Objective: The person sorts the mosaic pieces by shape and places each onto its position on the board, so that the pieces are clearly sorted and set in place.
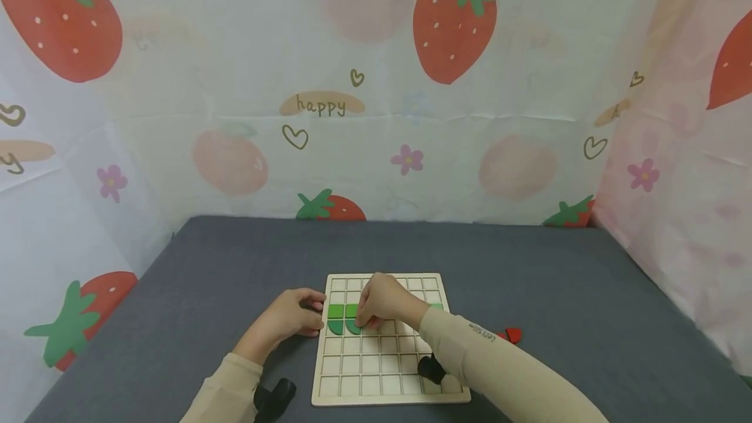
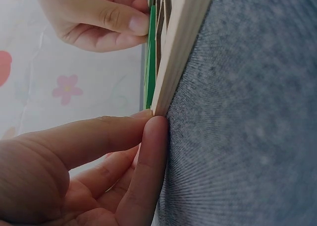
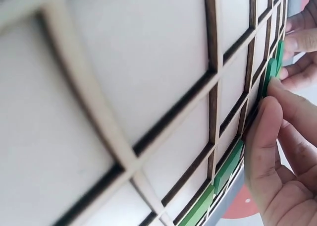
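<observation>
Free tabletop [image 1: 282, 250] beyond the board [image 1: 369, 345]; right forearm [image 1: 511, 367] over its right edge.

On my right wrist feed the board [image 3: 148, 62] takes up most of the picture, its pale cells running off to a far edge. Near that edge my right grip [image 3: 277, 161] pinches a green piece [image 3: 270, 70] between thumb and fingertip. Just beyond, fingers of my left grip [image 3: 302, 42] are at the far edge itself. Well back from it, a dark block [image 3: 229, 166] and a light block [image 3: 197, 207], both green, lie side by side.
</observation>
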Demonstrator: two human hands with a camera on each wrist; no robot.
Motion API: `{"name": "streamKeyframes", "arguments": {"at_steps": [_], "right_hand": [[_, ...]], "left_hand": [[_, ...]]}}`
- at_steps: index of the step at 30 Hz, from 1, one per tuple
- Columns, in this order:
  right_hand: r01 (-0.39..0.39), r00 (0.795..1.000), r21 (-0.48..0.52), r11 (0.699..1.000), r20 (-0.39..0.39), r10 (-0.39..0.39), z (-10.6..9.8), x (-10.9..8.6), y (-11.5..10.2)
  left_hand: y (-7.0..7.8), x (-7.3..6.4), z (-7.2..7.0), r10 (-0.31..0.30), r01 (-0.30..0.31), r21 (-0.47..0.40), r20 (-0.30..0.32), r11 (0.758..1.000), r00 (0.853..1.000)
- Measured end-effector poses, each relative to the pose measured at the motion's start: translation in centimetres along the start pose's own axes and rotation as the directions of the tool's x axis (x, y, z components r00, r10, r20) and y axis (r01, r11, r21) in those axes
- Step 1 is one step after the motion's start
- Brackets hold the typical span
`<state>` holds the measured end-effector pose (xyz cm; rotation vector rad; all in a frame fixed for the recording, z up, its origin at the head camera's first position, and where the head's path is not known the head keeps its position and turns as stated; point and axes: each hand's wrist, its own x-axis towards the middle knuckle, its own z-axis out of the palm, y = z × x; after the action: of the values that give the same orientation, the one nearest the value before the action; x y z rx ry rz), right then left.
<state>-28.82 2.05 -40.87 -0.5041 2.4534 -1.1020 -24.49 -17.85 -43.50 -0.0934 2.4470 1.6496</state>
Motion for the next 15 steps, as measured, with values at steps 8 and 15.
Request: {"name": "streamKeyframes", "arguments": {"at_steps": [8,15], "right_hand": [[0.022,1.000,-0.009,1.000,0.016,-0.022,-0.3,0.1,0.3],[0.001,0.999,0.114,0.993,0.038,-0.006,-1.7,-0.6,0.9]], "left_hand": [[0.1,-0.1,0.0,-0.002,0.002,-0.001,0.001,1.000,1.000],[0.0,0.0,0.1,-0.008,0.009,0.025,-0.013,1.000,1.000]]}}
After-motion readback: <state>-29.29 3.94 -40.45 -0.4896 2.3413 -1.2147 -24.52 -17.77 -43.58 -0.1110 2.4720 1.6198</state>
